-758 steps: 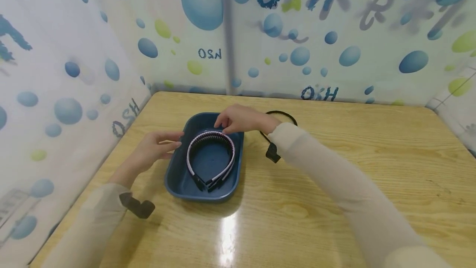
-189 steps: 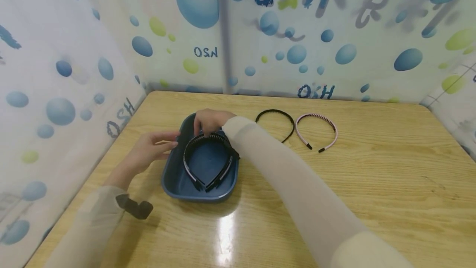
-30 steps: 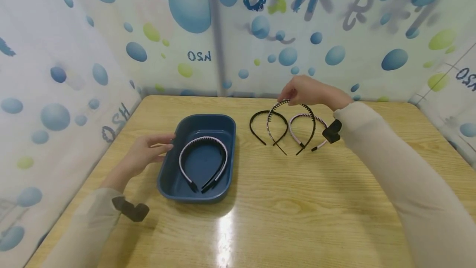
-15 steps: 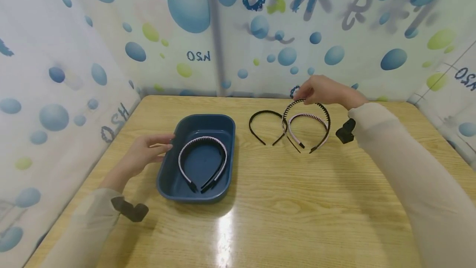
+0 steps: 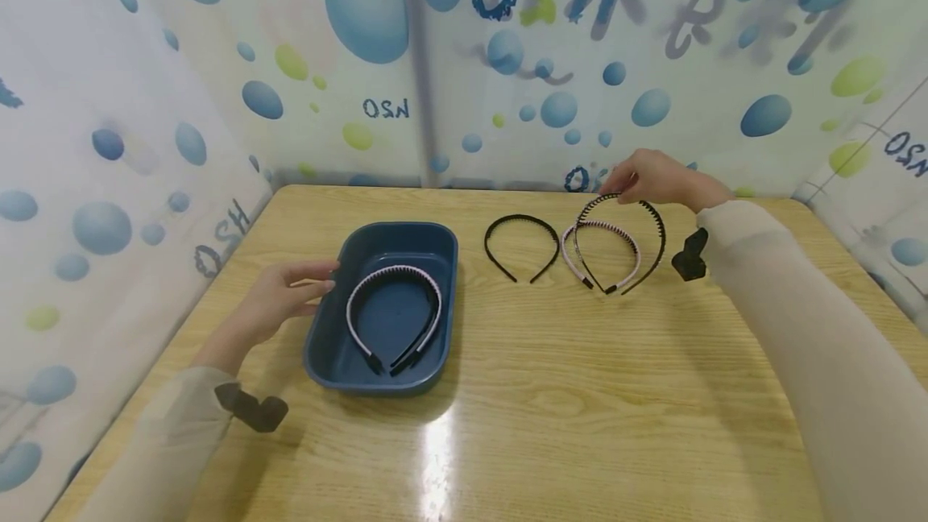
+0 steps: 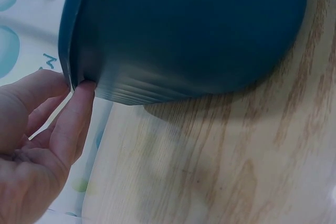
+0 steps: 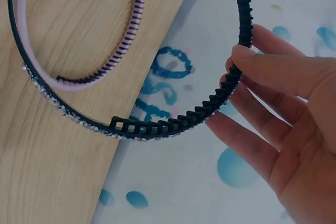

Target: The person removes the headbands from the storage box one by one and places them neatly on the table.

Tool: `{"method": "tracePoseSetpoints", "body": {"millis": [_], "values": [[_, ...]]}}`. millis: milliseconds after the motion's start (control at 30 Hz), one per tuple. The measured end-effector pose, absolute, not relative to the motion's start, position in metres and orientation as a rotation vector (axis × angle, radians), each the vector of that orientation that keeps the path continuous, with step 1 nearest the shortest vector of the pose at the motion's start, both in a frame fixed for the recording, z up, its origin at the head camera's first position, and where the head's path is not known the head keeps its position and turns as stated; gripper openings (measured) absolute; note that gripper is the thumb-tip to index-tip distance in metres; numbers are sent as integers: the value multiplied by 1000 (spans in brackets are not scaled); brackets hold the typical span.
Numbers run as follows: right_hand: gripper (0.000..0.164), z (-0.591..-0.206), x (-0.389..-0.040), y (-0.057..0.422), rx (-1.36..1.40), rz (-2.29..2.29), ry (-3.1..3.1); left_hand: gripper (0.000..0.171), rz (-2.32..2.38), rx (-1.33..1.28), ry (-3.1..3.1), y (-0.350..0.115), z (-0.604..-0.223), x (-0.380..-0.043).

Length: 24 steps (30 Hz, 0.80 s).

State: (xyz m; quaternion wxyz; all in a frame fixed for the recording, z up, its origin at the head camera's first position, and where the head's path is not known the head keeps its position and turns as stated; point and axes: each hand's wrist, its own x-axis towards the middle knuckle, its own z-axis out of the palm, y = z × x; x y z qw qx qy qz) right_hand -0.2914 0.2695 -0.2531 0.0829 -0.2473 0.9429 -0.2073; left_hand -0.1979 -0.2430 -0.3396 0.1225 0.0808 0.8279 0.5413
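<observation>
My right hand (image 5: 660,177) pinches the top of a black toothed headband (image 7: 202,111) between thumb and fingers. Silver glitter runs along the band's outer side in the right wrist view. The band hangs upright, ends down, overlapping a pale pink headband (image 5: 638,253) behind it in the head view. My left hand (image 5: 270,306) grips the left rim of a blue plastic basin (image 6: 184,35), thumb on one side and fingers on the other. Inside the basin lie pale and black headbands (image 5: 397,269), stacked together with ends toward me.
Left of the pink headband, a black headband (image 5: 520,217) lies on the wooden table (image 5: 580,393). A patterned wall sheet (image 5: 464,63) rises along the table's back and left edges. Each wrist wears a small black device (image 5: 254,408).
Over the last second my right hand has carried the glittery headband rightward, over the pink one. Earlier it was reaching into the basin. My left hand has stayed at the basin's rim.
</observation>
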Motion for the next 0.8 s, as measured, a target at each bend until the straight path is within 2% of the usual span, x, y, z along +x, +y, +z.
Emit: {"method": "tracePoseSetpoints", "body": {"millis": [800], "values": [[26,-255,-298,318,-606,-550,2890,47,1585,219,2392,-244,-339,-200]]}}
